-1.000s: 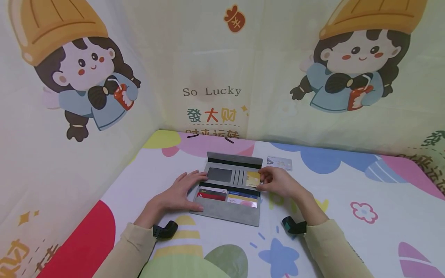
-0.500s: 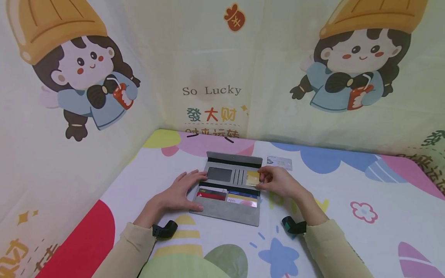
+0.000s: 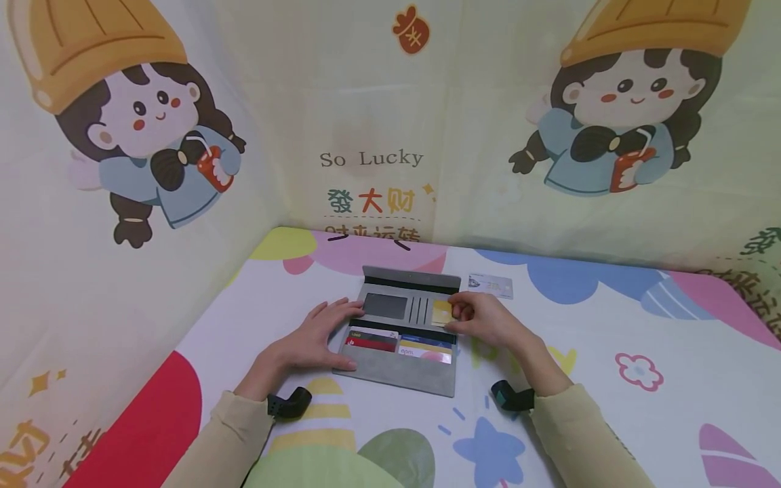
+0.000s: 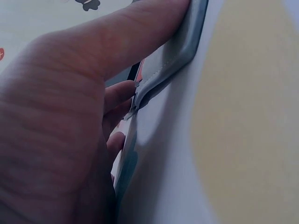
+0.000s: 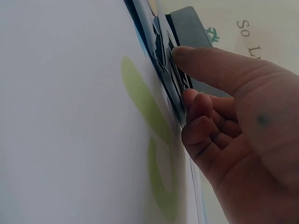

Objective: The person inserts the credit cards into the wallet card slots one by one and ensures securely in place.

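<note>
A grey wallet (image 3: 390,379) lies unfolded on the table in the head view. My left hand (image 3: 311,337) spreads along its left side, thumb on the lower flap and fingertips at the upper left edge; the left wrist view shows the thumb (image 4: 135,35) on the grey cover. At the wallet's upper right, my right hand (image 3: 488,318) holds a gold card (image 3: 441,313) between thumb and forefinger. The card lies over the right of the card slots (image 3: 419,311), its right end hidden by the fingers. Several cards, one a red card (image 3: 370,343), sit in the lower pockets.
Behind my right hand a silver card (image 3: 490,285) lies loose on the table. The patterned tablecloth (image 3: 610,434) runs back to printed wall sheets (image 3: 372,88). A black wrist camera (image 3: 511,396) is worn on my right wrist, another wrist camera (image 3: 291,404) on my left.
My right hand has shifted slightly left with the gold card, and less of the card shows beside the fingers. My left hand and the wallet have stayed put.
</note>
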Motion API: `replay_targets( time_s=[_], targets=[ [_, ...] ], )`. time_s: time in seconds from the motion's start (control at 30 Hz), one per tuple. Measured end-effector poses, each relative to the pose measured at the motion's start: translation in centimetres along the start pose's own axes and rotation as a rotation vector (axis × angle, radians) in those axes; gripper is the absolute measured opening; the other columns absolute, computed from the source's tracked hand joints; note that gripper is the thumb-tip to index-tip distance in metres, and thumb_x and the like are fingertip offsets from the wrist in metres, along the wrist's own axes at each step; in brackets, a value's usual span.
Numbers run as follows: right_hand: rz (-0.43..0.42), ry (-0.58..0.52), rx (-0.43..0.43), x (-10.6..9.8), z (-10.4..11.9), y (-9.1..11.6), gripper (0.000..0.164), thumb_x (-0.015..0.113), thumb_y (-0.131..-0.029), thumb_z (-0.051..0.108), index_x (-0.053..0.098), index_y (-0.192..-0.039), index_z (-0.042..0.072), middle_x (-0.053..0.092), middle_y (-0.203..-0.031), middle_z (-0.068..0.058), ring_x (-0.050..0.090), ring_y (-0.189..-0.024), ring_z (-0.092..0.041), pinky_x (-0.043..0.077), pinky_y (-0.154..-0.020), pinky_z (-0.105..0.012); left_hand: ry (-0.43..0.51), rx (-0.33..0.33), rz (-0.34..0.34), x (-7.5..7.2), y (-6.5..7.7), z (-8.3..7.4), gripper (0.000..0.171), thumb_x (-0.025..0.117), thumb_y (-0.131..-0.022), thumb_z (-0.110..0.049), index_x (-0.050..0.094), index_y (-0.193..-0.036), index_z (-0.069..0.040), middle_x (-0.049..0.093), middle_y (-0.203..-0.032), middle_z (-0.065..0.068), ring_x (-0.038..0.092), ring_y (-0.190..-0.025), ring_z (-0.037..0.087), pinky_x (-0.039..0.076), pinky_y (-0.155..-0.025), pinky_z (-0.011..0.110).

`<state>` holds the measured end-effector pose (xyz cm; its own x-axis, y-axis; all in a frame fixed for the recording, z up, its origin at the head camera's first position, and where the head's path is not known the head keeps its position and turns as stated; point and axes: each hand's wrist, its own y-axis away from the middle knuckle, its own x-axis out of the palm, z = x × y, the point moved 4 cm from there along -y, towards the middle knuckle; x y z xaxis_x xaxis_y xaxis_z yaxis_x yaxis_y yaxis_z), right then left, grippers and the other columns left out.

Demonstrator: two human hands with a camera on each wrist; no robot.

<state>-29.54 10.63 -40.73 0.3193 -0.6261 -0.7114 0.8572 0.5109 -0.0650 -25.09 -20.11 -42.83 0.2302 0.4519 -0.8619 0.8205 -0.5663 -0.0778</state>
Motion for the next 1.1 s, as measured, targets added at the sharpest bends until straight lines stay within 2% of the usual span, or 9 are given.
replay_targets(
  time_s=[0.2,0.73,1.1],
  targets=[
    [0.001,0.005,0.013,0.18,0.18,-0.07,0.042,0.076,-0.078,0.019,0.06,-0.111,-0.001,0.055,-0.081,-0.003,0.05,-0.074,-0.017,0.044,-0.066,-0.029,-0.008,-0.017,0.009,0.04,0.0,0.05,0.09,0.071,-0.066,-0.062,0.037,-0.14,-0.023,0.028,-0.149,-0.005,0.012,-0.139,0.019,0.002,-0.111,0.045],
    [-0.013,0.033,0.017,0.68,0.27,-0.44,0.042,0.076,-0.079,0.02,0.061,-0.113,0.001,0.053,-0.079,-0.002,0.05,-0.073,-0.017,0.043,-0.064,-0.028,0.018,0.024,-0.017,-0.01,0.08,-0.1,0.089,0.073,-0.066,-0.059,0.04,-0.139,-0.02,0.03,-0.148,-0.001,0.014,-0.139,0.025,0.004,-0.11,0.05],
    [-0.011,0.032,0.02,0.95,0.22,-0.58,0.043,0.076,-0.079,0.022,0.061,-0.114,0.002,0.052,-0.079,-0.001,0.049,-0.074,-0.017,0.043,-0.064,-0.029,0.0,-0.006,0.001,-0.06,0.01,0.03,0.091,0.071,-0.066,-0.062,0.038,-0.14,-0.022,0.028,-0.149,-0.004,0.012,-0.139,0.02,0.002,-0.11,0.045]
  ],
)
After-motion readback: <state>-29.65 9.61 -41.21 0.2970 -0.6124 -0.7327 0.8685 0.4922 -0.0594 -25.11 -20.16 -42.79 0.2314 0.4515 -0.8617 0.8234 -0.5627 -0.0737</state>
